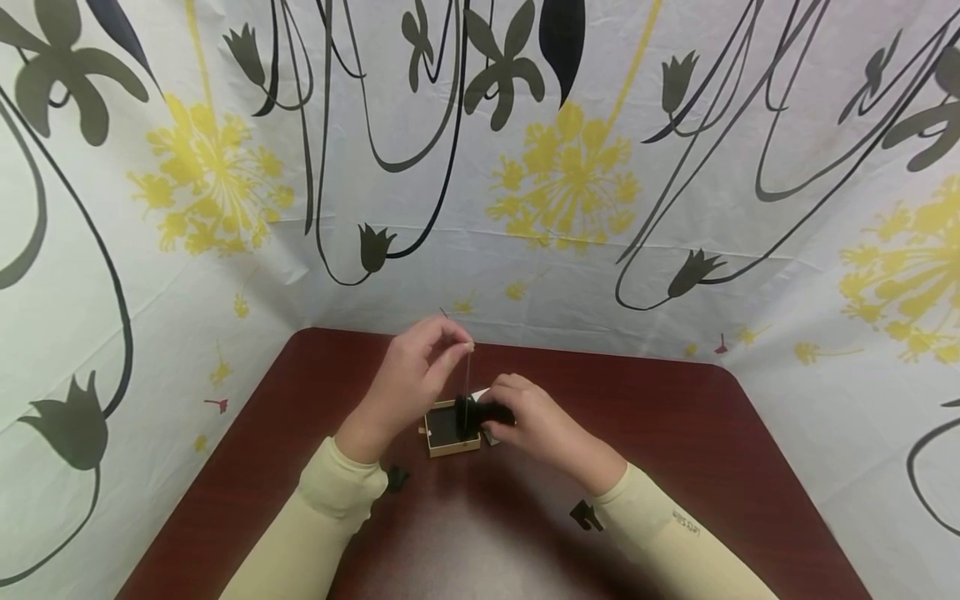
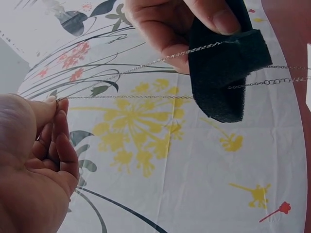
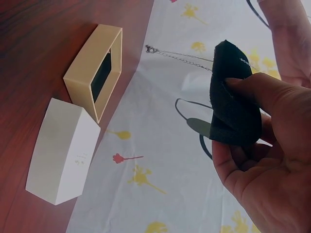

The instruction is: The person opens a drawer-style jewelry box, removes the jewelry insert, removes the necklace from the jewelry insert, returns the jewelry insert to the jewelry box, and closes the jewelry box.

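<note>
We see the left hand (image 1: pixel 408 371) near the middle of the head view, its thumb and fingertips pinched together on a thin metal chain (image 2: pixel 131 97). The chain runs down from that pinch towards the right hand (image 1: pixel 536 421), just right of centre, whose thumb and fingers are closed round a soft-looking dark piece (image 3: pixel 235 107). In the left wrist view, we find two strands of the chain stretching from the pinch at the left edge to the dark piece at the upper right, and two more strands showing beyond it. In the right wrist view, these end in a small clasp (image 3: pixel 151 49) at upper centre.

Below the hands in the head view, we see an open tan box (image 3: pixel 92 58) with a dark lining, partly covered by the dark piece. A white box (image 3: pixel 58 145), mostly hidden behind the right hand there, shows at the lower left of the right wrist view, just beside the tan one; we cannot tell whether they touch. Both are on a reddish-brown table (image 1: pixel 450 533).

One small dark scrap (image 1: pixel 396 477) lies beside the left sleeve (image 1: pixel 345 487), and another dark bit (image 1: pixel 586 515) beside the right sleeve (image 1: pixel 637 517).
</note>
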The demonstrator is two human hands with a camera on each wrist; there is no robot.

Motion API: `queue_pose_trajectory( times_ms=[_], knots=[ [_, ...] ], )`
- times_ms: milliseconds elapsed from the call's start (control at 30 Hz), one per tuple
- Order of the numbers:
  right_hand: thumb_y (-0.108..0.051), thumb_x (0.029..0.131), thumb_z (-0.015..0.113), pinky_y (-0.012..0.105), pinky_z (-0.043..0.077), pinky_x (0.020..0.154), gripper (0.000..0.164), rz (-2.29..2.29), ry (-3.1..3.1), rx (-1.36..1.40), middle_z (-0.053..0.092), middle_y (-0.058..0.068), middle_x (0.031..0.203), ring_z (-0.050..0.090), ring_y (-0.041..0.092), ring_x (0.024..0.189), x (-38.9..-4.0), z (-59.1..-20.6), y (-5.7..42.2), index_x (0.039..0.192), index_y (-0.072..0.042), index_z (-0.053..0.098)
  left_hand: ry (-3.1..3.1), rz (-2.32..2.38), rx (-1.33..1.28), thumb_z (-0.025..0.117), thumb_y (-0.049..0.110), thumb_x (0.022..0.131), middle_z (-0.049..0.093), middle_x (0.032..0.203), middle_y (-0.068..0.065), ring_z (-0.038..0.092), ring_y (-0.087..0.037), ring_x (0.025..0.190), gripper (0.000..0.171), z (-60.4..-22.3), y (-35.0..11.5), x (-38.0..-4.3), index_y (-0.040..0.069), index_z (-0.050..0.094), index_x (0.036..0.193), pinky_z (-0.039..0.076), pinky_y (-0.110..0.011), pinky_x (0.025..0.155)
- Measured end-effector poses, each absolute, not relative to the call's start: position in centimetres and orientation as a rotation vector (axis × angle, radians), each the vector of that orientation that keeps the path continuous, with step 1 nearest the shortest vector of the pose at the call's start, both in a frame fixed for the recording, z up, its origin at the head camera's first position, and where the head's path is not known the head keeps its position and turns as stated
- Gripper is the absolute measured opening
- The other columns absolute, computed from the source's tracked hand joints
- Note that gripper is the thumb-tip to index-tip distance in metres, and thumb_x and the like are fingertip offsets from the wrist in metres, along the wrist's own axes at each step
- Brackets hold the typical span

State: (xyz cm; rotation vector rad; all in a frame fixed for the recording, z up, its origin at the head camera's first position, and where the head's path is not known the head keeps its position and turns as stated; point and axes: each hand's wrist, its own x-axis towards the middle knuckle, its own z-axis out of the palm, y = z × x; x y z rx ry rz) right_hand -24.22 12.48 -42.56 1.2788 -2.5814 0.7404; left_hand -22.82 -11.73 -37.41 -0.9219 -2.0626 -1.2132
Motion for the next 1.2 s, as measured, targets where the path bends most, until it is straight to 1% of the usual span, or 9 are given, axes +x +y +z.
queue_pose_trajectory(
  times_ms=[133, 300, 433, 567, 800, 1067, 1200],
  knots=[
    [-0.007, 0.094, 0.089, 0.038, 0.058, 0.087, 0.026, 0.736, -2.591, 1.276, 0.067, -0.001, 0.108, 0.062, 0.016, 0.102, -24.18, -42.61, 12.42, 0.118, -0.008, 0.078, -2.052, -1.218, -0.915, 0.073, 0.011, 0.108, 0.073, 0.105, 0.001, 0.068, -0.013, 0.096, 0.005, -37.36, -11.7, -22.85, 0.007, 0.072, 0.112, 0.058, -0.034, 0.084],
    [-0.007, 0.094, 0.088, 0.038, 0.058, 0.087, 0.026, 0.736, -2.593, 1.282, 0.068, -0.001, 0.109, 0.062, 0.016, 0.102, -24.13, -42.68, 12.41, 0.118, -0.008, 0.078, -2.032, -1.223, -0.906, 0.075, 0.006, 0.106, 0.073, 0.104, 0.0, 0.068, -0.014, 0.095, 0.006, -37.2, -11.57, -22.82, 0.006, 0.072, 0.111, 0.058, -0.034, 0.084],
    [-0.007, 0.094, 0.089, 0.039, 0.058, 0.088, 0.026, 0.732, -2.59, 1.286, 0.068, -0.001, 0.11, 0.063, 0.016, 0.103, -24.14, -42.86, 12.46, 0.118, -0.008, 0.077, -2.011, -1.233, -0.904, 0.074, 0.008, 0.107, 0.074, 0.103, -0.001, 0.069, -0.015, 0.094, 0.005, -37.15, -11.53, -22.88, 0.005, 0.073, 0.11, 0.058, -0.034, 0.084],
    [-0.007, 0.094, 0.089, 0.038, 0.058, 0.088, 0.026, 0.732, -2.58, 1.291, 0.068, -0.001, 0.109, 0.063, 0.016, 0.103, -24.2, -43.07, 12.5, 0.117, -0.009, 0.077, -2.0, -1.252, -0.904, 0.073, 0.013, 0.109, 0.074, 0.103, -0.001, 0.069, -0.016, 0.095, 0.009, -37.05, -11.49, -22.84, 0.004, 0.073, 0.11, 0.058, -0.033, 0.084],
    [-0.008, 0.093, 0.09, 0.038, 0.058, 0.087, 0.026, 0.732, -2.577, 1.29, 0.068, -0.001, 0.109, 0.062, 0.016, 0.103, -24.25, -43.34, 12.51, 0.116, -0.009, 0.078, -2.006, -1.276, -0.891, 0.072, 0.008, 0.108, 0.073, 0.104, -0.002, 0.069, -0.017, 0.097, 0.004, -36.84, -11.39, -22.71, 0.004, 0.071, 0.11, 0.057, -0.034, 0.086],
    [-0.009, 0.093, 0.091, 0.036, 0.058, 0.086, 0.027, 0.736, -2.601, 1.279, 0.067, -0.003, 0.107, 0.061, 0.015, 0.101, -24.09, -43.33, 12.47, 0.116, -0.01, 0.078, -2.008, -1.286, -0.896, 0.069, 0.015, 0.111, 0.072, 0.105, -0.003, 0.069, -0.017, 0.098, 0.013, -36.79, -11.48, -22.74, 0.003, 0.07, 0.111, 0.058, -0.035, 0.087],
    [-0.009, 0.093, 0.091, 0.036, 0.058, 0.086, 0.027, 0.742, -2.608, 1.278, 0.067, -0.003, 0.107, 0.061, 0.015, 0.101, -24.05, -43.33, 12.44, 0.116, -0.01, 0.078, -2.001, -1.281, -0.899, 0.07, 0.011, 0.11, 0.072, 0.105, -0.003, 0.068, -0.017, 0.098, 0.007, -36.72, -11.47, -22.8, 0.004, 0.07, 0.111, 0.058, -0.035, 0.087]
  ],
)
